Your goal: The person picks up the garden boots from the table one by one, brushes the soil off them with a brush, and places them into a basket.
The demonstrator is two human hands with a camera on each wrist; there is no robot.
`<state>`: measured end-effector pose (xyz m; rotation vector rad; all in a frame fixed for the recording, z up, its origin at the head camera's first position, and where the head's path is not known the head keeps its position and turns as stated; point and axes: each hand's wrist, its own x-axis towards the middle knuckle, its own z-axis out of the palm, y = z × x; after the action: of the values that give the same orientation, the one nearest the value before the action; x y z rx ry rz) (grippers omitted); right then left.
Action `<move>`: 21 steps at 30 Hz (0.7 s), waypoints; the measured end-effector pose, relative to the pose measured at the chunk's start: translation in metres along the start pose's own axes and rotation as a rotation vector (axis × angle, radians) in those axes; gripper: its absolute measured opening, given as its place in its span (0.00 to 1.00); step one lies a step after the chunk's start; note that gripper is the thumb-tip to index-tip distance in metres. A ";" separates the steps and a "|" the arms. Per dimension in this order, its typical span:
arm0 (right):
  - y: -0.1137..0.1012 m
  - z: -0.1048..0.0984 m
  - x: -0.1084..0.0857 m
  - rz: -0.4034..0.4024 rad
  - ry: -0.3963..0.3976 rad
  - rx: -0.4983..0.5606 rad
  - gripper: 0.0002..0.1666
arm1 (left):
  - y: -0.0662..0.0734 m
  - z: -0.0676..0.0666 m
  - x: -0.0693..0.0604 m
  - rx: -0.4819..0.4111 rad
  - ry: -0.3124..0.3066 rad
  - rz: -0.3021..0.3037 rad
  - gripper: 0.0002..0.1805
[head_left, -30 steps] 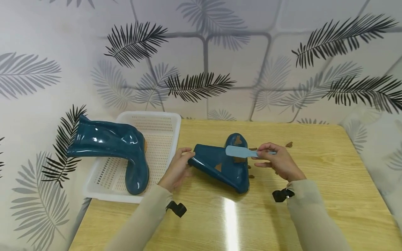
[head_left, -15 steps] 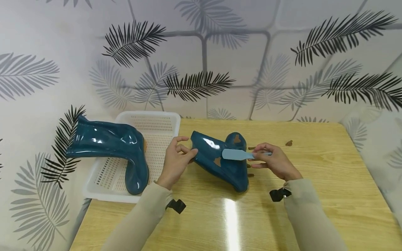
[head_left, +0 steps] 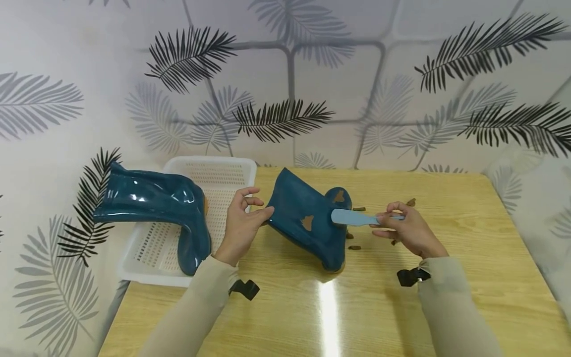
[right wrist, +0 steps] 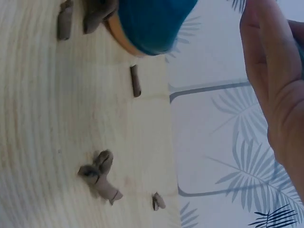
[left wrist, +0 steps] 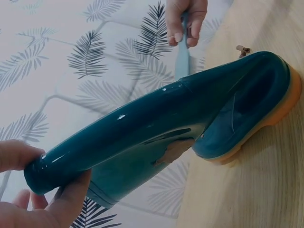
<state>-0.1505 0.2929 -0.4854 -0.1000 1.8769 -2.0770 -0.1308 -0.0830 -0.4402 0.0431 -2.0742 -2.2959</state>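
A dark blue-green rubber boot [head_left: 296, 201] stands on its tan sole, its shaft leaning left. My left hand [head_left: 243, 225] pinches the shaft's top rim, also seen in the left wrist view with the thumb and fingers around the boot opening [left wrist: 40, 183]. Brown mud-like patches cling to the shaft [head_left: 308, 222] and toe [head_left: 339, 196]. From the right, my right hand [head_left: 410, 230] grips the thin handle of a light-blue flat scraper [head_left: 352, 218]. Its blade lies over the boot's ankle; whether it touches is hard to tell. The right wrist view hides the scraper.
A second blue-green boot [head_left: 151, 196] lies across a white plastic basket [head_left: 250, 173] at the left. Several curled brown crumbs [right wrist: 102, 175] are scattered on the wooden table [head_left: 468, 238] right of the standing boot. A leaf-patterned wall covering [head_left: 334, 99] rises behind.
My left hand has moved left and up, tilting the boot's shaft higher. The scraper slid left across the boot, then back right with my right hand.
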 end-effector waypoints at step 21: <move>0.002 -0.004 -0.001 -0.028 -0.003 0.037 0.16 | 0.002 0.003 -0.003 0.003 0.020 0.058 0.26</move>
<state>-0.1499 0.2970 -0.4877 -0.1207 1.8444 -2.1277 -0.1275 -0.0798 -0.4382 0.0060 -2.0418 -2.2500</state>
